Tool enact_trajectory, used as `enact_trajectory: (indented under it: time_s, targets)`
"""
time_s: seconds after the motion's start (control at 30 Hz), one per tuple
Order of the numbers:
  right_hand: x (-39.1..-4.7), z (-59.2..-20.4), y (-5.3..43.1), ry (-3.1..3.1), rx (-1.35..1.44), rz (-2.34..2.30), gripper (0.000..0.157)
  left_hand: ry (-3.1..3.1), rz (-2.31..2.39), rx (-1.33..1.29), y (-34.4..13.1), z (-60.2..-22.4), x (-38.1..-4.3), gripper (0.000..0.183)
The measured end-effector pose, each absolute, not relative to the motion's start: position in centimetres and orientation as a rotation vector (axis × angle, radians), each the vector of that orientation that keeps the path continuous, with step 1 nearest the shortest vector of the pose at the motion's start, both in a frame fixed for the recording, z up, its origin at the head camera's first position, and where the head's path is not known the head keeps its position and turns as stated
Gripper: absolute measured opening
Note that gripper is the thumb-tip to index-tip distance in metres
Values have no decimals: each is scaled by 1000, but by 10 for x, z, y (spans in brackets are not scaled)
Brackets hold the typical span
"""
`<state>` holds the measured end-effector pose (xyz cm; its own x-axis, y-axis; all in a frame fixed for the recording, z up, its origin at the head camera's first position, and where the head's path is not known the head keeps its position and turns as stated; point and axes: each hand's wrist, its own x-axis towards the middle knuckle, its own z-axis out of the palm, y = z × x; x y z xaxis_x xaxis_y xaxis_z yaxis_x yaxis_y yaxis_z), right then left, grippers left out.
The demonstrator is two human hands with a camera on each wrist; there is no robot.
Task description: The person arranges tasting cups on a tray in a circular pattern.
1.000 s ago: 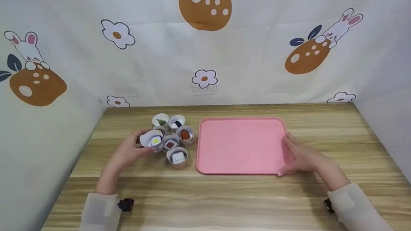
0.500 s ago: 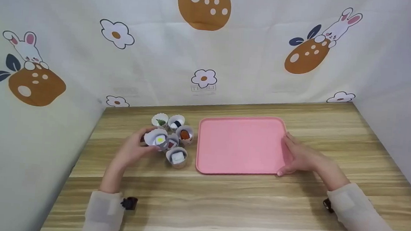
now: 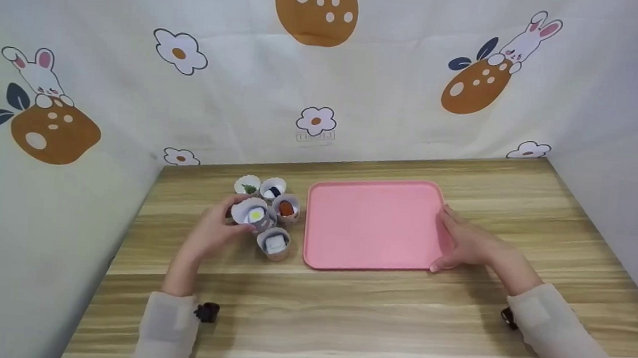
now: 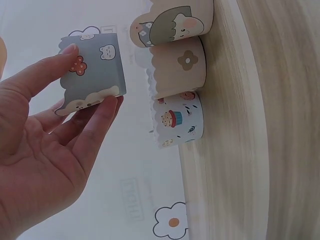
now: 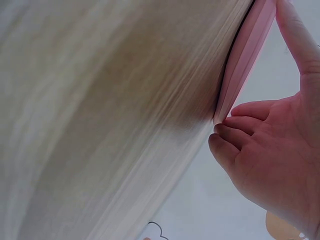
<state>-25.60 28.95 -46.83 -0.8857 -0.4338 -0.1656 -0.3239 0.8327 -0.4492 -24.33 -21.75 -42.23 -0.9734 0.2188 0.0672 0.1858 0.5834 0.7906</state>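
My left hand (image 3: pixel 213 231) holds a grey-blue paper baking cup (image 4: pixel 92 67) between thumb and fingers, lifted off the table. Inside it is a white block with a yellow spot (image 3: pixel 257 214). The cup overlaps others beneath it in the head view, mostly hiding them. Around it stand cups with a green leafy piece (image 3: pixel 249 188), a black-and-white piece (image 3: pixel 273 192), an orange-brown piece (image 3: pixel 286 208) and a white block (image 3: pixel 275 244). My right hand (image 3: pixel 470 245) rests at the right end of a pink tray (image 3: pixel 372 226), spread fingers and thumb touching its rim.
The wooden table (image 3: pixel 352 329) runs back to a pale curtain (image 3: pixel 382 98) printed with rabbits and flowers. In the left wrist view a cupcake-print cup (image 4: pixel 177 120) and a beige flower-print cup (image 4: pixel 180 65) stand in a row on the table.
My left hand has carried the grey-blue cup a little to the right, covering the cup with the dark red piece. The right hand and the tray have stayed in place.
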Motion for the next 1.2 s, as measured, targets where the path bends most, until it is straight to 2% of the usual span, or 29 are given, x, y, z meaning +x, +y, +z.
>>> enact_trajectory:
  time_s: [0.23,1.2]
  targets:
    - [-256,-469,290,2763,-574,-577,134,2766,1316,298,-212,-421,-246,62]
    - [-257,-469,291,2743,-547,-574,136,2763,1302,368,-192,-426,-254,62]
